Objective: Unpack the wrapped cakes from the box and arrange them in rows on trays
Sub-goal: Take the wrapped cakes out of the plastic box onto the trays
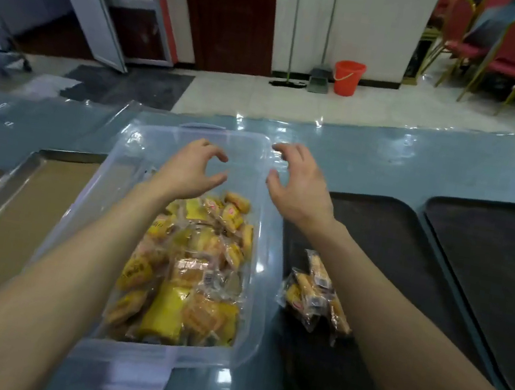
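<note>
clear box (262, 262) — left hand (191, 170), right hand (297, 187) half-curled

From where I stand, this person works bare-armed. The long left forearm (71, 267) and the long right forearm (414, 318) are uncovered from the near edge of the view up to the wrists. The bare left hand (191, 170) and the bare right hand (298, 191) are ungloved. The fingernails are too blurred to describe, and any clothing lies outside the view.
</note>
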`<state>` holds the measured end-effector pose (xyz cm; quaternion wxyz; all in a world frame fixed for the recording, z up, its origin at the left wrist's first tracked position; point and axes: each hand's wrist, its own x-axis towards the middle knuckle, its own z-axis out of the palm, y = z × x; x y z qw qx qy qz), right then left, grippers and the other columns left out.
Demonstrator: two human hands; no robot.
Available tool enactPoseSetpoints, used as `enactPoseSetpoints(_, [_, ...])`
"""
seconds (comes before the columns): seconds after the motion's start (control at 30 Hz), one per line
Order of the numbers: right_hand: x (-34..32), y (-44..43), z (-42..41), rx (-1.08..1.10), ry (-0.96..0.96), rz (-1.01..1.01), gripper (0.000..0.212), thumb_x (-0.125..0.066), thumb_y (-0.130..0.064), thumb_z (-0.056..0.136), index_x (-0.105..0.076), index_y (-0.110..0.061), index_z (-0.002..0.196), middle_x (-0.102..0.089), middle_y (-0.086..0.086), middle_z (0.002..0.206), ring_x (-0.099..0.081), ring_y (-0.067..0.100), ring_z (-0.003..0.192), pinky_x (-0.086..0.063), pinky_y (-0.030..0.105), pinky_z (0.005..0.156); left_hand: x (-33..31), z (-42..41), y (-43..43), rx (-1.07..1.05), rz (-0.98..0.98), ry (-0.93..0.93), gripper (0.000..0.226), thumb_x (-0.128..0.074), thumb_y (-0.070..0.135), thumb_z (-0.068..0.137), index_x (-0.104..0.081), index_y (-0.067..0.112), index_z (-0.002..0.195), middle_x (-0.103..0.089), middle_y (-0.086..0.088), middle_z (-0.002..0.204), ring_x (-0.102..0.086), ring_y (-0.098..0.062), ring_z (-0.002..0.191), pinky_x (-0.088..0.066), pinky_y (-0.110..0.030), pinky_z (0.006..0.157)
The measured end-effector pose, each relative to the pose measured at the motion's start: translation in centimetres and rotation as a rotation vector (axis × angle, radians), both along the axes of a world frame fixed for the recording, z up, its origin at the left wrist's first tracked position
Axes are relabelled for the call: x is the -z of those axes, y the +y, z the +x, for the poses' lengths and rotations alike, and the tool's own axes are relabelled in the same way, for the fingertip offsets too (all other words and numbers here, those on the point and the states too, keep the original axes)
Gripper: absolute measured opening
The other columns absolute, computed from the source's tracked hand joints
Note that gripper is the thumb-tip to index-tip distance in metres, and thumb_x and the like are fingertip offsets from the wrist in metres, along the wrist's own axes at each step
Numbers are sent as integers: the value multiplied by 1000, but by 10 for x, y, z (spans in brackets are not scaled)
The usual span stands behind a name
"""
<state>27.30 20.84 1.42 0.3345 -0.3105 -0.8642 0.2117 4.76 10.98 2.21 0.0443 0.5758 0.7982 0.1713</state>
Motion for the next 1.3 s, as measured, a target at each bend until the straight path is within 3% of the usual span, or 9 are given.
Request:
enactPoseSetpoints(0.1, [-12,-9,-58,-181,-189,18,58,-69,-32,96,-54,-17,149,-52,5,145,-58,25,127,-52,44,104,20,-35,-36,-70,-374,-15,82,-87,65,79,-59,29,147,-57,-7,148,-56,-28,134,-46,-43,113])
enactPoseSetpoints(0.23, [11,-15,-114,-324,-942,-151,150,-95,-73,53,-11,-30,170,-22,10,173,-39,37,151,-45,51,118,63,-62,-70,-68,-758,-92,176,-68,107,11,-11,52,168,-19,-6,177,-29,-34,160,-35,-57,126])
enactPoseSetpoints(0.3, [45,-17,-128,-289,-1156,-208,161,-93,-79,44,-5,-31,170,-18,10,176,-33,41,155,-39,57,122,75,-60,-81,-27,-847,-66,178,-77,102,14,5,59,165,2,-2,180,0,-37,166,-21,-66,130])
enactPoseSetpoints(0.4, [87,-9,-139,-188,-1155,-230,106,-74,-45,96,-4,-24,172,-5,20,176,-21,51,157,-32,67,122,90,-47,-85,-1,-886,84,176,-97,78,33,17,53,165,11,-2,180,13,-39,165,-8,-70,130])
enactPoseSetpoints(0.53, [88,1,-148,-135,-1305,-196,129,-84,-32,91,18,-29,169,26,21,173,-2,60,158,-34,70,119,91,-44,-80,27,-899,253,179,-104,66,37,19,46,166,-8,-8,178,-12,-42,163,-24,-68,125])
enactPoseSetpoints(0.67, [99,12,-157,-132,-1312,-179,153,-97,-33,75,24,-32,167,29,16,173,0,56,160,-34,72,119,95,-53,-83,50,-765,348,171,-107,55,40,6,42,167,-38,-7,161,-51,-36,138,-55,-53,105])
enactPoseSetpoints(0.8, [109,14,-168,-139,-1350,-240,175,-108,-42,50,22,-34,167,14,17,176,-16,53,158,-39,70,117,94,-57,-86,56,-671,317,152,-104,50,53,-8,38,170,-46,-7,155,-58,-33,132,-57,-45,103])
enactPoseSetpoints(0.93, [103,14,-172,-160,-1343,-221,154,-109,-40,48,-15,-18,168,-34,13,165,-38,39,152,-49,52,113,91,-57,-86,14,-634,202,126,-101,35,63,-27,37,165,-50,-6,153,-59,-32,131,-57,-43,103])
enactPoseSetpoints(1.3, [48,10,-166,-201,-1380,-9,26,-84,-17,88,-79,-7,112,-62,5,108,-64,27,96,-53,33,80,61,-82,-81,-182,-390,-41,36,-90,21,69,-78,25,103,-74,1,90,-67,-22,82,-63,-43,74])
